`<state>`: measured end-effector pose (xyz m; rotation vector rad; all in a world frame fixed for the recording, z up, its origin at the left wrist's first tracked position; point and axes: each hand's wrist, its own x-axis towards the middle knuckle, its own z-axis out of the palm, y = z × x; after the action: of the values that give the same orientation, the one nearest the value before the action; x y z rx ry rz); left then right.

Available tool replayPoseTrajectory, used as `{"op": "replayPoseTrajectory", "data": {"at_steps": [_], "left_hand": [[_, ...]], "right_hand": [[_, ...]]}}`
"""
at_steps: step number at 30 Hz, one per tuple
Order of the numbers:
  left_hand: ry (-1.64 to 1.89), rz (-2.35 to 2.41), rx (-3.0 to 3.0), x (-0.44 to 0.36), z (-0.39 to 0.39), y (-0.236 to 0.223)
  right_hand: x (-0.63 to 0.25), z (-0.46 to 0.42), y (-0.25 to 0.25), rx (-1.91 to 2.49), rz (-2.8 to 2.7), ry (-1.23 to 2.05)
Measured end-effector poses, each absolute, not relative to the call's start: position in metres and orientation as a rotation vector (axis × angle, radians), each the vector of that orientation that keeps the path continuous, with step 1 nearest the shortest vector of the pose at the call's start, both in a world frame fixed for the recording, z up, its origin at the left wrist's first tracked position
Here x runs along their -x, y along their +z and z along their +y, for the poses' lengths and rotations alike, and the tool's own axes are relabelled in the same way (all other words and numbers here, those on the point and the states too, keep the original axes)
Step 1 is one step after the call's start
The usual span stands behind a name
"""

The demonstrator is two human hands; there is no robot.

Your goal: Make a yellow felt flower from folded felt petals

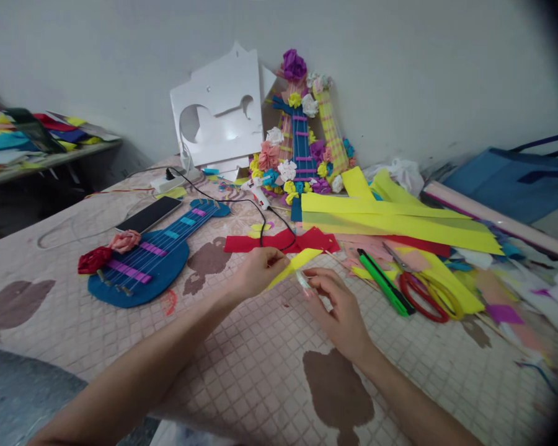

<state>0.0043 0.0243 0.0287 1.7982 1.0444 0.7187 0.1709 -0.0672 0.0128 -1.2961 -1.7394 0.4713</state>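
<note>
My left hand (260,271) pinches a narrow yellow crepe-paper strip (307,255) above the middle of the table. Close beside it, my right hand (338,306) has its fingers bent around a small whitish piece (302,279), which lies against the strip's lower edge; what it is made of is unclear. To the left lies a blue guitar-shaped craft (167,260) with strings, purple and light-blue bars, a red paper flower (94,260) and a pink one (125,241). Beyond my hands rests a red paper piece (242,243), crossed by a black cord.
A green cutter (385,284) and red-handled scissors (423,297) lie right, among paper scraps and yellow sheets (390,223). Behind stand a glue gun (259,195), flower-covered guitar crafts (302,142) and a white foam board (218,139). A phone (149,214) and power strip (172,181) lie left.
</note>
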Motion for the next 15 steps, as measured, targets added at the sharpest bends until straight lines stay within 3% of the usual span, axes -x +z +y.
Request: {"op": "replayPoseTrajectory", "data": {"at_steps": [6,15], "left_hand": [[0.664,0.938,-1.557,-0.001,0.028,0.023],[0.614,0.919,-1.676,-0.003,0.021,0.034]], "right_hand": [[-0.175,-0.065,0.009,1.298,-1.674,0.613],[-0.176,-0.060,0.004,1.224,-1.378,0.823]]}}
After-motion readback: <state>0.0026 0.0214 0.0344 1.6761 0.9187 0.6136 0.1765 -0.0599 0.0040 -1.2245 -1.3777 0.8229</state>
